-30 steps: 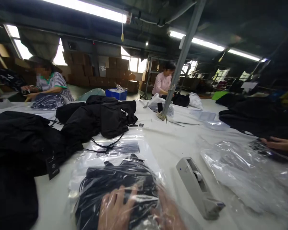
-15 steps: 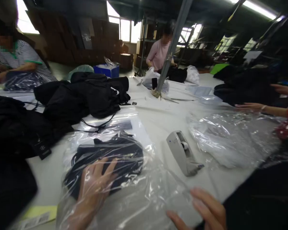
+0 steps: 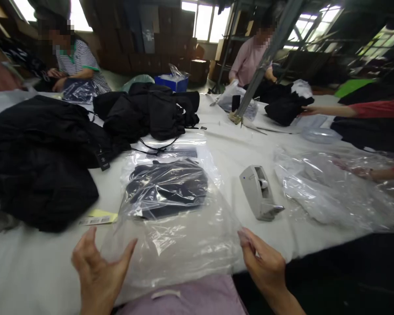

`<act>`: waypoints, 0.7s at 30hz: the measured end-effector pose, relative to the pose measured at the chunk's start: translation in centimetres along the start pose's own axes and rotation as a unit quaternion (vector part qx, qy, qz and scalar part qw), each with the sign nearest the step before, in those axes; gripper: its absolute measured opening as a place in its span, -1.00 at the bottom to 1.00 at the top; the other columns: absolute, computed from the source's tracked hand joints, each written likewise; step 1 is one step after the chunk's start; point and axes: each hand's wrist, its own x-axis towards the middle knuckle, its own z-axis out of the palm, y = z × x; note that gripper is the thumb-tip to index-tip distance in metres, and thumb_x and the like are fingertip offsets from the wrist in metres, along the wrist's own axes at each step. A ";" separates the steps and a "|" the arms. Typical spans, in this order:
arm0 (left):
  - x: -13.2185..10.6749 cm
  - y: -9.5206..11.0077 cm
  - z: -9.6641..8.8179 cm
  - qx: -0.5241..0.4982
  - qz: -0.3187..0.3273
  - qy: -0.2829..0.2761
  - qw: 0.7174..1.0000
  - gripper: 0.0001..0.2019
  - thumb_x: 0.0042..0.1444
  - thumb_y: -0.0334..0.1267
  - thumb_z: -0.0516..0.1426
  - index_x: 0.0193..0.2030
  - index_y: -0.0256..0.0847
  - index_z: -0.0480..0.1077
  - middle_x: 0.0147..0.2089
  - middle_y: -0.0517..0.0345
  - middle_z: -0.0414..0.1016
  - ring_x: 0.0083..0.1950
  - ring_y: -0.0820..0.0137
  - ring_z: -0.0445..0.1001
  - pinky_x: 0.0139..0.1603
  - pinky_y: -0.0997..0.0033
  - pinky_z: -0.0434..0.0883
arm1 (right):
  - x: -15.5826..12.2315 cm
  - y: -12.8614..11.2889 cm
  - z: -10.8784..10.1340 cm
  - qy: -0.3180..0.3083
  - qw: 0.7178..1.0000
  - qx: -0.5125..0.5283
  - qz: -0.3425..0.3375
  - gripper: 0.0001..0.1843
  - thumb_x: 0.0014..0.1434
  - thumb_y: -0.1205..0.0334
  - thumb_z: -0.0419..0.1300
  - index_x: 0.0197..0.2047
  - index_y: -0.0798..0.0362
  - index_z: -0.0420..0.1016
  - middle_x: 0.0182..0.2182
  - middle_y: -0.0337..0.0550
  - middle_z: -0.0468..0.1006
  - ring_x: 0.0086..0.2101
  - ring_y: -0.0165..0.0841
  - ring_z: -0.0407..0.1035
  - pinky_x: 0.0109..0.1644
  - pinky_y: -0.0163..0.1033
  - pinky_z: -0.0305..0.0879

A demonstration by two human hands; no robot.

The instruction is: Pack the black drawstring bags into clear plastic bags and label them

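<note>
Clear bag [image 3: 190, 251] lies at the near edge of the counter [image 3: 225, 148], its slack end toward that edge, filled end inward. Dark folded garment [image 3: 167, 192] sits inside; I read its long axis as roughly parallel to the near edge. Right hand [image 3: 264, 260] pinches the bag's right side between thumb and fingers. Left hand [image 3: 98, 269], thumb and fingers spread, is at the bag's left side; contact: cannot tell. Tape dispenser [image 3: 258, 192] stands right of the bag, black garments [image 3: 36, 157] left.
</note>
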 end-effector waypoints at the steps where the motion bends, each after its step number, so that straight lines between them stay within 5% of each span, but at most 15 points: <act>1: 0.6 -0.2 0.0 0.006 -0.028 0.010 1.000 -0.41 0.07 0.07 0.18 0.16 -0.21 0.28 -0.08 -0.06 0.46 0.01 0.01 0.45 0.07 -0.04 0.38 | -0.2 0.1 -0.4 0.008 1.000 -0.012 0.015 -0.76 0.29 0.23 0.14 -0.14 0.09 0.63 -0.32 -0.07 0.69 -0.38 -0.25 0.60 -0.20 -0.28 0.53; 4: 0.7 -2.4 -1.3 -0.024 -0.122 0.021 0.992 -0.59 0.09 0.09 0.11 -0.06 -0.13 0.47 -0.32 0.14 0.49 -0.35 0.25 0.49 -0.21 0.25 0.42 | -2.3 1.3 -0.9 -0.030 0.991 -0.028 0.128 -0.67 0.29 0.07 0.11 -0.19 0.09 0.63 -0.41 -0.10 0.68 -0.48 -0.24 0.58 -0.39 -0.28 0.50; 8: -2.3 -6.3 -3.4 -0.098 -0.224 -0.026 0.969 -0.57 -0.12 0.13 0.27 -0.21 -0.13 0.49 -0.30 0.20 0.50 -0.31 0.30 0.47 -0.25 0.35 0.38 | -6.2 2.9 -0.2 -0.113 0.973 -0.013 0.202 -0.51 0.23 -0.08 0.01 -0.35 0.09 0.62 -0.48 -0.06 0.66 -0.53 -0.19 0.55 -0.48 -0.22 0.46; 13: -5.3 -7.7 -3.4 -0.256 -0.179 -0.055 0.948 -0.69 -0.14 -0.04 0.34 -0.42 -0.17 0.37 -0.31 0.22 0.43 -0.26 0.38 0.43 -0.21 0.46 0.39 | -7.1 2.9 0.5 -0.108 0.946 -0.028 0.305 -0.56 0.11 -0.01 0.06 -0.16 0.09 0.60 -0.45 -0.06 0.65 -0.48 -0.17 0.54 -0.32 -0.16 0.46; 17: -5.6 -8.2 -2.8 -0.226 -0.233 -0.044 0.945 -0.62 -0.24 0.02 0.36 -0.48 -0.18 0.34 -0.40 0.28 0.37 -0.35 0.45 0.35 -0.26 0.51 0.37 | -7.3 3.7 1.2 -0.178 0.928 -0.004 0.328 -0.59 0.04 0.04 -0.01 -0.30 0.05 0.59 -0.54 -0.11 0.61 -0.52 -0.16 0.52 -0.37 -0.15 0.43; 21: -6.1 -9.3 -2.1 -0.223 -0.303 -0.048 0.925 -0.55 -0.30 0.06 0.38 -0.50 -0.19 0.29 -0.37 0.29 0.40 -0.28 0.46 0.38 -0.20 0.55 0.39 | -8.2 4.1 1.4 -0.162 0.927 0.028 0.336 -0.58 0.10 -0.02 0.02 -0.26 0.06 0.59 -0.43 -0.05 0.65 -0.43 -0.17 0.54 -0.30 -0.16 0.43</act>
